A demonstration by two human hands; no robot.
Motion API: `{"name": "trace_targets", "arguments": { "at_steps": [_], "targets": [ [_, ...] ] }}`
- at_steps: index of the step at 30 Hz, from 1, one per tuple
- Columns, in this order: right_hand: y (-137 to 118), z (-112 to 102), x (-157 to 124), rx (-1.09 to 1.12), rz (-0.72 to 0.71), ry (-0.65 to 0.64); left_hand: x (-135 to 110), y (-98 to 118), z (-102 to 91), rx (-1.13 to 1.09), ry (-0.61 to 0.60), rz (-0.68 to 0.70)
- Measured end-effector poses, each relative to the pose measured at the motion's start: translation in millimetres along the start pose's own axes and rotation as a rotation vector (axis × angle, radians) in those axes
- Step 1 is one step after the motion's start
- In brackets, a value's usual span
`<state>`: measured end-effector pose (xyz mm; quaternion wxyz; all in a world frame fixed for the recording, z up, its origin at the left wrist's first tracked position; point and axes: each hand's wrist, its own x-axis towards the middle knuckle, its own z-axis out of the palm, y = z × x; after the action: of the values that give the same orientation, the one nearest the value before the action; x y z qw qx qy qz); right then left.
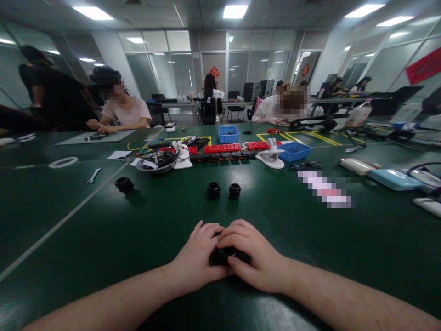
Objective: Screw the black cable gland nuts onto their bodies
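Observation:
Close to me on the green table [165, 220], my left hand [196, 255] and my right hand [257, 255] curl together around a black round part [226, 253]. Fingers cover most of it; what shows resembles the black cable glands further off. My left thumb lies along its near side, and my right fingers wrap over its top and right side. Beyond my hands, two black cable glands [214, 190] [234, 191] stand side by side. Another black cable gland [124, 185] is off to the left.
A red-and-black socket strip [222, 148] crosses the table's middle, with white clamps [270, 155] and a bowl of cables [156, 162] beside it. Blue bins [228, 134] stand behind. A wrench [94, 175] lies left; glasses [306, 164] and a light-blue case [395, 179] lie right. Co-workers sit opposite.

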<state>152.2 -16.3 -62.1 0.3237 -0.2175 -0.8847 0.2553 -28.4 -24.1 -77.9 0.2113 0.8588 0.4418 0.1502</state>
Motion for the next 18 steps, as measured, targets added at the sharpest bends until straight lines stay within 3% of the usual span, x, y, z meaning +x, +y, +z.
{"name": "trace_targets", "arguments": {
  "at_steps": [6, 18],
  "targets": [
    [-0.2, -0.1, 0.5, 0.071, -0.083, -0.022, -0.5, -0.6, 1.8, 0.004, 0.004, -0.004],
    [4.3, 3.9, -3.2, 0.002, 0.075, 0.035, 0.0, 3.3, -1.9, -0.009, -0.003, -0.015]
  ]
}}
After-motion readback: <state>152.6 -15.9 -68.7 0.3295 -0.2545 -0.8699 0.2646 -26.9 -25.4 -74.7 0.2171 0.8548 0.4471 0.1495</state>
